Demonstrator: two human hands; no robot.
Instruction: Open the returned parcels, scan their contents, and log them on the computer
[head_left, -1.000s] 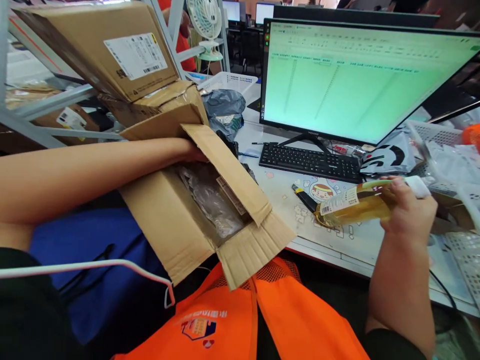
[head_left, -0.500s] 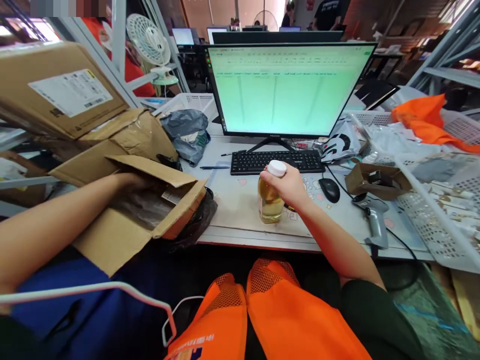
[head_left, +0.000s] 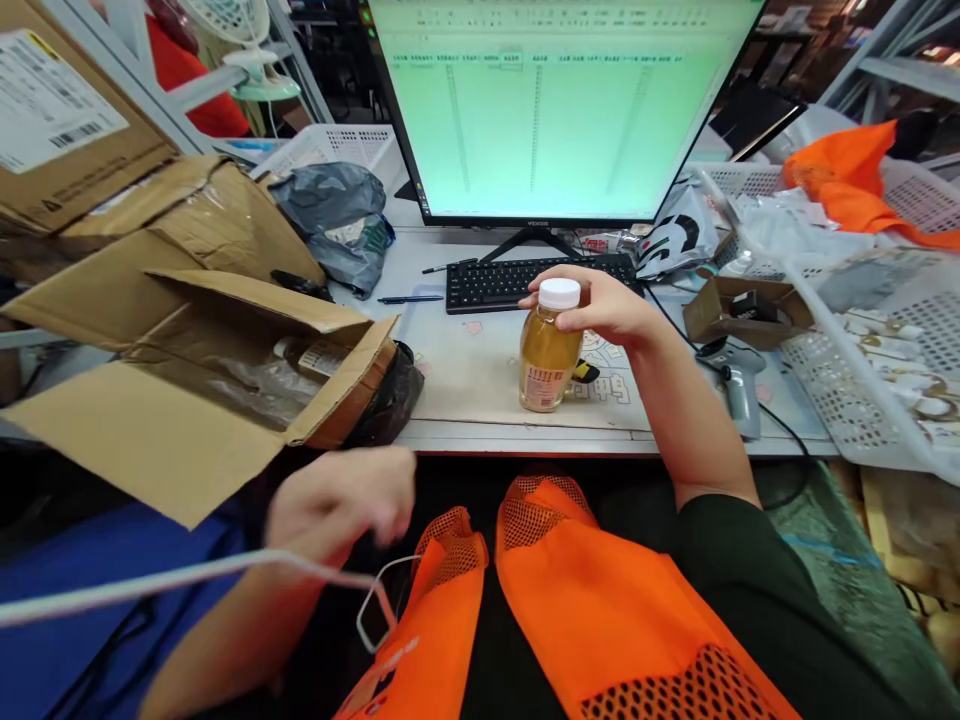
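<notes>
On the desk mat stands a clear bottle [head_left: 546, 350] of golden liquid with a white cap and a printed label. My right hand [head_left: 600, 305] grips it near the neck, thumb on the near side and fingers around the back. In front of the desk edge, my left hand [head_left: 352, 490] hangs in the air, curled and smeared by motion. It is close to an open cardboard box [head_left: 202, 410], whose flaps are spread. Inside lie clear plastic wrap [head_left: 262, 392] and another labelled bottle [head_left: 319, 358], partly hidden.
Behind the bottle are a keyboard [head_left: 487, 285] and a lit monitor [head_left: 555, 120]. Grey plastic bags [head_left: 330, 220] and stacked cartons stand left. To the right are a barcode scanner [head_left: 741, 390], a small carton [head_left: 739, 315] and a white basket [head_left: 840, 390]. A white cable [head_left: 187, 572] crosses the lower left.
My left hand has come out of the cardboard box and moved right, toward my lap. My right hand stays at the bottle, its fingers shifted and the label now facing me. The view has tipped down.
</notes>
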